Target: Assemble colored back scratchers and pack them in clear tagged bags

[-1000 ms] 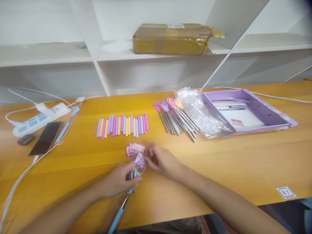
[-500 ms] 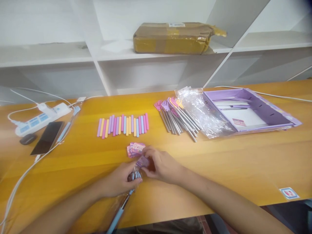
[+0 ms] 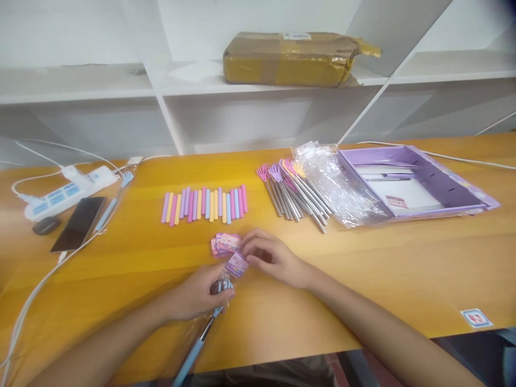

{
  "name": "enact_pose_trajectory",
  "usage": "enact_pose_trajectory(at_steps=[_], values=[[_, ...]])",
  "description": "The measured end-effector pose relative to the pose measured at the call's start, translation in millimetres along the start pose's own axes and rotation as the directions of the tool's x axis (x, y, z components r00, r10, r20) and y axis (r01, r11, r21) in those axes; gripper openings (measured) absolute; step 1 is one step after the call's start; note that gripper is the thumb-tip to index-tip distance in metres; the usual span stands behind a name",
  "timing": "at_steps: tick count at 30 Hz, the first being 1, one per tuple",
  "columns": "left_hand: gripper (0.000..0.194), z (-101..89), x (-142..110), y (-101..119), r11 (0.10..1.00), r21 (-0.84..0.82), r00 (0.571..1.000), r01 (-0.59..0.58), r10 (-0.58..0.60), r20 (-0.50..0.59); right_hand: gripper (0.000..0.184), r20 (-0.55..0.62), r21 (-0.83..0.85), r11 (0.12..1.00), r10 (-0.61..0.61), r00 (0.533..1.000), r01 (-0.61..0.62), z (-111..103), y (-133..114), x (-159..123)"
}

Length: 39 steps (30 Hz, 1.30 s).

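My left hand (image 3: 201, 294) is closed around the head end of a light-blue back scratcher (image 3: 207, 325) in a clear plastic bag. Its claw-shaped head shows between thumb and fingers, and the blue handle slants down past the table's front edge. At the bag's upper end sits a small purple printed card (image 3: 236, 264). Beside that card is my right hand (image 3: 274, 257), fingers curved and apart, holding nothing; the thumb tip is at the card's right edge, and whether it touches I cannot tell. Just behind lies a small stack of pink and purple cards (image 3: 226, 243).
Farther back lie a row of coloured handle sleeves (image 3: 203, 205), a pile of metal back scratchers (image 3: 296, 193), clear bags (image 3: 342, 188) and an open purple box (image 3: 419, 209). At left are a power strip (image 3: 68, 193), a phone (image 3: 78, 224) and a bagged blue scratcher (image 3: 107, 215).
My right hand has loosened from the purple card and shifted slightly right and up, so the card's printed face shows. My left hand keeps its hold on the bagged back scratcher.
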State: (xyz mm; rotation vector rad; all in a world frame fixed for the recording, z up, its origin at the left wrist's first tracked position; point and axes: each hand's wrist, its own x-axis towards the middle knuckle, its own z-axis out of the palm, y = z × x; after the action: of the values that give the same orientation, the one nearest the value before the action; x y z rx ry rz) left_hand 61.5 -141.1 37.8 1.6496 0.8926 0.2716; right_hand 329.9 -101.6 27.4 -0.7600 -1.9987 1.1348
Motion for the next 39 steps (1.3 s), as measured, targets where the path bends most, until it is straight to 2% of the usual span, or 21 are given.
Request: enact_pose_trajectory(at_steps=[1,4,7,11,14,15,17,19,22,26,29,31,33,36,37,39], values=[[0.030,0.0,0.1,-0.2,1.000,0.005,1.000,-0.003,0.003,0.004,0.004,0.016,0.041,0.999,0.006,1.000,-0.006,-0.9,0.7,0.5],[0.026,0.3,0.5,-1.5,0.999,0.035,1.000,-0.009,0.009,-0.003,0.012,0.032,0.112,0.994,0.002,0.999,-0.005,1.4,1.8,1.0],[0.027,-1.1,0.0,-2.6,1.000,0.009,1.000,-0.013,0.013,0.018,0.020,0.043,0.111,0.993,0.026,0.999,-0.030,2.5,-0.5,0.8],[0.040,-8.9,-3.6,-1.8,0.999,-0.021,0.993,-0.025,0.027,0.114,0.030,0.021,0.057,0.996,0.071,0.997,-0.072,-18.8,-1.3,-0.1],[0.047,-15.9,-6.9,0.7,0.994,-0.107,0.963,0.011,0.018,0.267,0.042,-0.102,0.041,0.981,0.191,0.976,-0.188,-43.1,0.7,1.2],[0.046,-17.6,-7.5,1.9,0.991,-0.130,0.951,0.019,0.023,0.309,0.045,-0.103,0.053,0.967,0.253,0.962,-0.249,-48.6,0.2,3.1],[0.044,-19.9,-8.0,4.2,0.990,-0.142,0.938,-0.006,0.055,0.343,0.046,-0.040,0.055,0.929,0.367,0.929,-0.365,-52.4,-3.3,10.1],[0.043,-20.7,-7.8,5.7,0.990,-0.122,0.938,-0.073,0.109,0.328,0.042,0.027,-0.009,0.910,0.415,0.909,-0.415,-46.7,-8.7,21.7],[0.043,-20.4,-7.3,5.1,0.984,-0.089,0.937,-0.157,0.177,0.302,0.036,0.053,-0.109,0.929,0.361,0.931,-0.354,-29.4,-12.5,44.9],[0.044,-19.2,-7.5,0.7,0.980,-0.050,0.933,-0.191,0.197,0.302,0.022,0.080,-0.265,0.937,0.257,0.963,-0.228,-13.0,-7.2,69.9],[0.044,-17.9,-7.6,-2.6,0.977,-0.053,0.935,-0.209,0.215,0.282,0.012,0.120,-0.386,0.915,0.177,0.977,-0.118,-10.2,-6.3,71.4],[0.044,-16.9,-7.4,-4.0,0.975,-0.056,0.935,-0.215,0.222,0.278,0.012,0.111,-0.453,0.889,0.134,0.985,-0.070,-9.2,-9.2,64.4],[0.043,-16.1,-7.3,-4.3,0.975,-0.052,0.934,-0.216,0.222,0.280,0.025,0.109,-0.529,0.847,0.120,0.987,-0.045,-6.3,-12.4,55.0],[0.046,-15.3,-7.9,-3.0,0.974,-0.048,0.935,-0.220,0.225,0.276,0.061,0.144,-0.622,0.783,0.150,0.978,-0.028,3.2,-13.5,44.7],[0.047,-15.1,-8.3,-2.4,0.975,-0.042,0.936,-0.220,0.223,0.272,0.066,0.152,-0.642,0.766,0.158,0.976,-0.024,7.0,-12.5,43.5],[0.048,-14.7,-9.2,-1.1,0.978,-0.024,0.941,-0.209,0.208,0.266,0.063,0.162,-0.673,0.739,0.167,0.973,-0.015,14.1,-9.7,44.5]])
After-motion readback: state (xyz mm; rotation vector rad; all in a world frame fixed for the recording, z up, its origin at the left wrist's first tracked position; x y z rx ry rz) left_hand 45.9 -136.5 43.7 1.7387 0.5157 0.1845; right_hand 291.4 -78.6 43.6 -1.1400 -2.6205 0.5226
